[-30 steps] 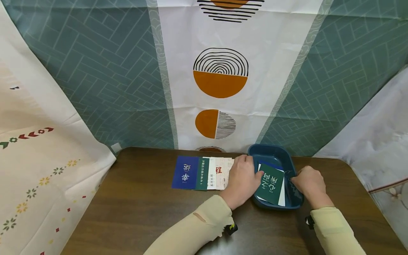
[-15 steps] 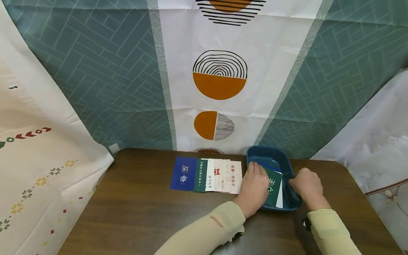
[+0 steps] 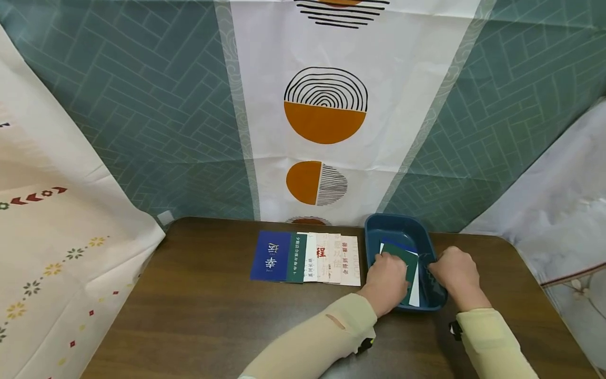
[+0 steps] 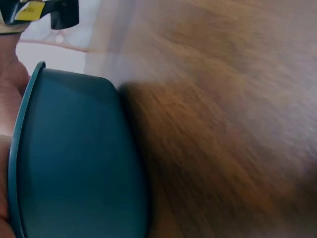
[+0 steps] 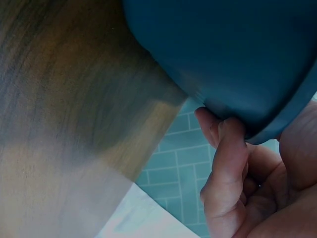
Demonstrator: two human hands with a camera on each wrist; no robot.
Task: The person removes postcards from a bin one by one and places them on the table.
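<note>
The right grip [image 3: 455, 275] pinches the rim of the blue bin [image 3: 392, 227] at nine o'clock. Inside, the green card [image 3: 410, 262] shows at two o'clock from the left grip [image 3: 386, 280], whose hold cannot be told.

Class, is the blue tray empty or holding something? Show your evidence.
Not empty: inside the blue tray, a green card, partly hidden by the left hand, and a white card show.
</note>
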